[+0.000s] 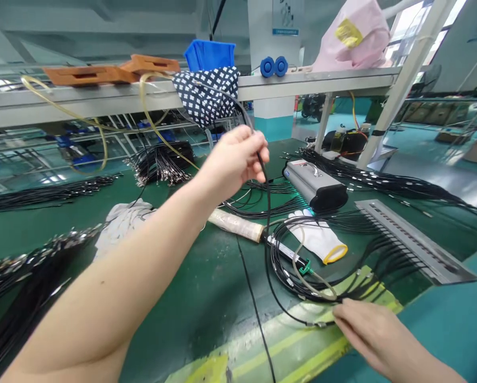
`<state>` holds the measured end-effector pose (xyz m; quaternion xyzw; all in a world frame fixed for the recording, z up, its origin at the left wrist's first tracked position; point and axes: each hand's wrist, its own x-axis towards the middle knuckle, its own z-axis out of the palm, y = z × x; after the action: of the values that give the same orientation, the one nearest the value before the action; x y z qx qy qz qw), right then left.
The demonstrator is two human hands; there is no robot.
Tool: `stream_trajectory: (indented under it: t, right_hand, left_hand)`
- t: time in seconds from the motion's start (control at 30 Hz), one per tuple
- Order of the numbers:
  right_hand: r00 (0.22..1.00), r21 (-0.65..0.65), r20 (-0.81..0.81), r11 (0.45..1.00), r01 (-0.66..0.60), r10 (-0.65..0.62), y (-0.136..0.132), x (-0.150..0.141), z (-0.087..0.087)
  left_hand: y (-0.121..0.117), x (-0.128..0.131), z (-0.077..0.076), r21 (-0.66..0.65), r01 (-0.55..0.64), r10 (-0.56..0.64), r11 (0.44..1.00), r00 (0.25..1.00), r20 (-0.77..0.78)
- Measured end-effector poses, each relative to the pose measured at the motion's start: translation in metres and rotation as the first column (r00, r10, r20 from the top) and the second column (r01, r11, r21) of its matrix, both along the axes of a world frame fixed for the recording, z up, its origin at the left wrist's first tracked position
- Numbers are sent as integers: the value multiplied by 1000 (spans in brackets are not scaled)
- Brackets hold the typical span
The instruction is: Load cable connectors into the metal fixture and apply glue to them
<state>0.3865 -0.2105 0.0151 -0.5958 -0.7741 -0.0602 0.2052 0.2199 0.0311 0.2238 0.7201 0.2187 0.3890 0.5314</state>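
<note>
My left hand [240, 154] is raised over the middle of the bench, its fingers closed round a thin black cable [269, 207]. From there the cable hangs in a curve down to a small metal fitting beside my right hand [370, 327]. The right fingers are pressed together on the cable near the front edge. Just behind them lies a loop of black cables [276, 255] with pale tags. A syringe-like tube with a green tip [286, 250] lies within the loop, along with a thin clear hose [298, 266].
A slotted metal bar [414, 239] with cables running to it lies at right. Behind are a white glove [316, 236] and a grey device [314, 183]. Cable bundles [34, 255] cover the left side. A shelf [322, 82] crosses above, with a patterned cloth [208, 96] hanging from it.
</note>
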Motion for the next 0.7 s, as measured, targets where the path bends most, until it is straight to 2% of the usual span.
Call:
stream_trajectory:
  t: [0.1,0.17,0.2,0.23,0.37,0.47,0.53,0.7]
  right_hand:
    - [996,-90,-81,995,31,-38,23,29,23]
    - [976,-122,-130,980,160,-176,56,57,42]
    - [946,-161,-140,949,271,-294,77,72,52]
    - [895,-213,-136,895,392,-424,101,87,61]
    - [783,-228,-123,785,576,-610,204,143,84]
    - [673,-264,-91,670,694,-734,266,172,83]
    - [615,-297,-59,602,741,-786,296,185,77]
    - [525,-347,-15,497,796,-851,335,203,64]
  left_hand:
    - [14,19,-29,-62,103,-110,993,985,-131]
    - [28,32,-51,-54,61,-72,997,975,-210]
    - [35,37,-62,-39,30,-39,999,967,-252]
    - [43,42,-72,-25,10,-17,1000,958,-286]
    - [64,52,-104,37,34,-17,999,921,-389]
    - [68,52,-120,87,111,-58,990,881,-470]
    - [70,50,-127,118,138,-59,983,858,-511]
    - [86,43,-143,153,152,-38,976,819,-572]
